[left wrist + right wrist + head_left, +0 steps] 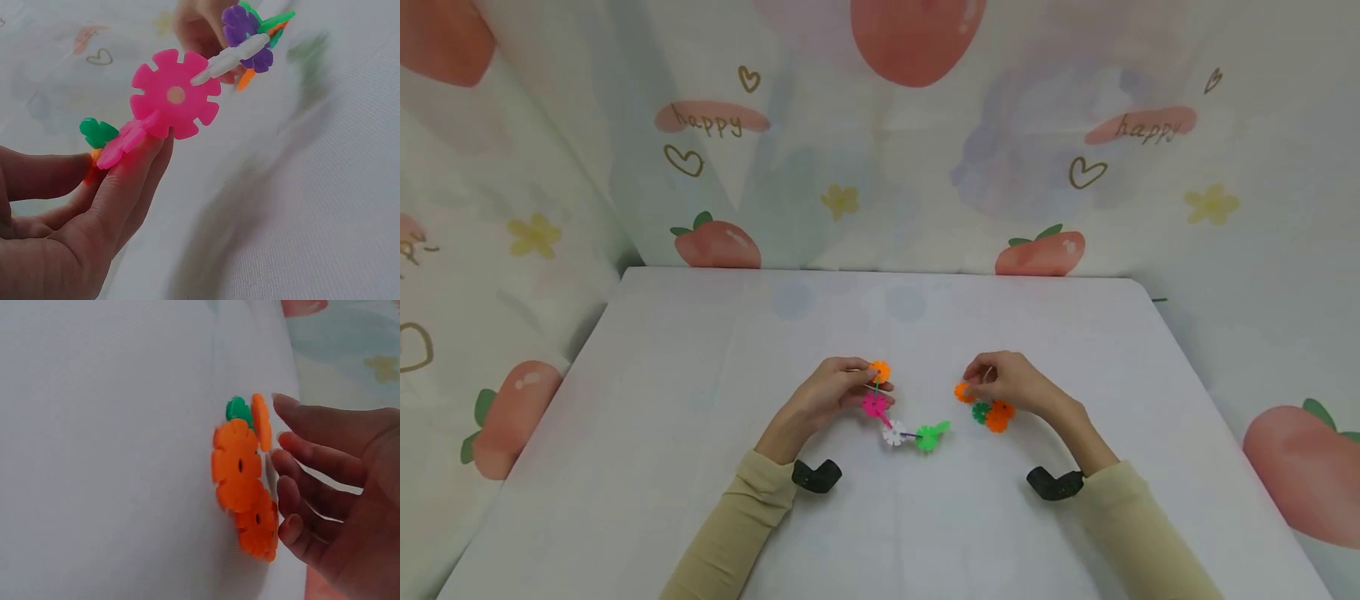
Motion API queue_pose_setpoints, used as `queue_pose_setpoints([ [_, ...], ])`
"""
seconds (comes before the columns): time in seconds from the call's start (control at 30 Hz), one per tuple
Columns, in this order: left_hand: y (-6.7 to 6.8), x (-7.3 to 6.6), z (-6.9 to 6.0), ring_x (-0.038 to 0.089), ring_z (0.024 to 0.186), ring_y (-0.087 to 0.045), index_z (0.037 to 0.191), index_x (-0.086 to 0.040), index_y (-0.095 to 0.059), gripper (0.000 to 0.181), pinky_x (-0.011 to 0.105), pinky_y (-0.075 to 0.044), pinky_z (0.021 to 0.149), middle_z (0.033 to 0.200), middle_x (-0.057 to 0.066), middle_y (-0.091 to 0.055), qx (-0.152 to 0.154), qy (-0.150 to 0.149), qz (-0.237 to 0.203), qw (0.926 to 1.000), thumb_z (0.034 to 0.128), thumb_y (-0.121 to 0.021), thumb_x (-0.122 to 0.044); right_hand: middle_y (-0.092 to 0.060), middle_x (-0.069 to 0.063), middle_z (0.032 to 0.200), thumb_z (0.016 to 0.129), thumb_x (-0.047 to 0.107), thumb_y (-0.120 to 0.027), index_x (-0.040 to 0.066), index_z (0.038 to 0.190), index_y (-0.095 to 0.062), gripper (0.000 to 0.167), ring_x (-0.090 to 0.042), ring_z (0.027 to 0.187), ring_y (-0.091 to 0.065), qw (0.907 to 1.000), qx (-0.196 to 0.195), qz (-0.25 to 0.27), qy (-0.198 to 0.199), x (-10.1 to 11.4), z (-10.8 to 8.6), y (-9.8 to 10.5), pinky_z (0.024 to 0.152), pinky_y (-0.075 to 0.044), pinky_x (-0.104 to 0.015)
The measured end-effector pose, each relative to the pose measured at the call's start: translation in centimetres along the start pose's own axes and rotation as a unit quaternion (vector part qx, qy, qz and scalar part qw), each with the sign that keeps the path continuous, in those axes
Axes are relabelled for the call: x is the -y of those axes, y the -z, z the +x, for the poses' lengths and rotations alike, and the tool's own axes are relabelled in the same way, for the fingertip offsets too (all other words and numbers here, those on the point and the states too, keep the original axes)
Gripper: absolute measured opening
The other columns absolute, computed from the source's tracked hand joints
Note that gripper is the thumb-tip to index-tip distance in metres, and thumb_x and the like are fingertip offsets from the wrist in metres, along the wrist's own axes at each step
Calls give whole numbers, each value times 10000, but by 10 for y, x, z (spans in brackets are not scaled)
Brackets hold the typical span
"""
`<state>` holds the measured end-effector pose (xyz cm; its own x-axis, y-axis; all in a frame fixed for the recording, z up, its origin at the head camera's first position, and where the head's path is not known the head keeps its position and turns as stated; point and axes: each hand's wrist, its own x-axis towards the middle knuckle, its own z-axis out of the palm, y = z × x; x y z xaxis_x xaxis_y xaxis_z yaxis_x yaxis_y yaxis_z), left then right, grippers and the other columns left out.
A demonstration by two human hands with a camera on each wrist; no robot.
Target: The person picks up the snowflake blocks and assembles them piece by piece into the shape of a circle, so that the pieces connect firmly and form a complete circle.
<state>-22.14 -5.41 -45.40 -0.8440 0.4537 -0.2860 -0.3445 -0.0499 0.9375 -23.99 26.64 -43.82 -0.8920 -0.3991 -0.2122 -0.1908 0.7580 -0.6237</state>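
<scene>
My left hand [831, 392] pinches an orange flower-shaped plastic disc [880, 372] at one end of a chain of interlocking discs. From there the chain runs through green, a pink disc [176, 94], a white disc [893, 434], a purple disc [240, 28] and a bright green disc [927, 439]. It hangs above the table, its shadow below. My right hand [1011, 382] is beside a second cluster, its relaxed fingers [328, 456] apart from the near orange disc [261, 422]. That cluster also has a green disc [237, 409] and larger orange discs [236, 465].
A white-covered table [700, 333] lies under both hands. Behind and at the sides hangs a printed curtain [887, 167] with fruit, hearts and flowers. Black curved pieces [817, 477] sit at both wrists.
</scene>
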Motion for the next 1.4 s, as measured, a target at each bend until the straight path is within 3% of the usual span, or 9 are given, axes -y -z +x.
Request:
queue_pose_setpoints([
  [0.13,0,-1,-1,259,940,-783,1253,103,-594,276,296,-603,892,1133,253,-734,-3,6,-2,10000,1061,-508,-74,-638,-40,903,870,181,-829,39,1041,-703,256,-178,821,-554,9998,42,-135,-120,-2,0,-5,685,-499,-256],
  [0.33,0,0,-2,271,933,-783,1222,91,-590,249,298,-602,894,1107,242,-741,-42,37,-25,10000,1056,-502,-73,-629,-56,870,858,131,-837,34,1008,-645,262,-179,776,-546,9998,-75,-151,46,0,0,-9,656,-489,-243],
  [0.5,0,1,-1,278,946,-780,1201,89,-592,240,312,-600,907,1074,199,-755,-38,-7,81,10000,1061,-491,-77,-655,-42,897,878,108,-817,46,1017,-637,236,-164,822,-582,9997,-136,-37,217,0,1,-11,727,-518,-240],
  [0.8,1,3,1,276,949,-779,1189,83,-619,248,312,-605,887,1033,166,-762,-20,-45,163,9999,1064,-519,-106,-690,-1,893,929,67,-724,102,1077,-720,153,-160,855,-638,9954,-673,-1,676,5,6,-17,808,-558,-307],
  [1.03,0,5,2,266,920,-782,1127,68,-628,216,291,-610,849,1045,211,-754,-60,25,178,9998,1063,-539,-118,-733,33,855,940,130,-763,141,1086,-752,147,-137,830,-693,9904,-882,454,961,23,14,-21,792,-568,-274],
  [1.17,0,6,3,266,929,-782,1183,57,-614,230,292,-613,844,1098,256,-741,-93,72,254,9996,1066,-533,-123,-756,23,882,941,141,-764,132,1095,-757,154,-143,831,-720,9885,-874,649,1045,32,18,-23,785,-574,-264],
  [1.4,1,6,4,258,923,-781,1250,73,-608,267,319,-618,857,1030,171,-761,-187,-41,153,9997,1052,-546,-95,-786,-10,942,948,139,-757,129,1096,-768,149,-192,832,-750,9842,-837,1000,1201,42,26,-29,778,-580,-254],
])
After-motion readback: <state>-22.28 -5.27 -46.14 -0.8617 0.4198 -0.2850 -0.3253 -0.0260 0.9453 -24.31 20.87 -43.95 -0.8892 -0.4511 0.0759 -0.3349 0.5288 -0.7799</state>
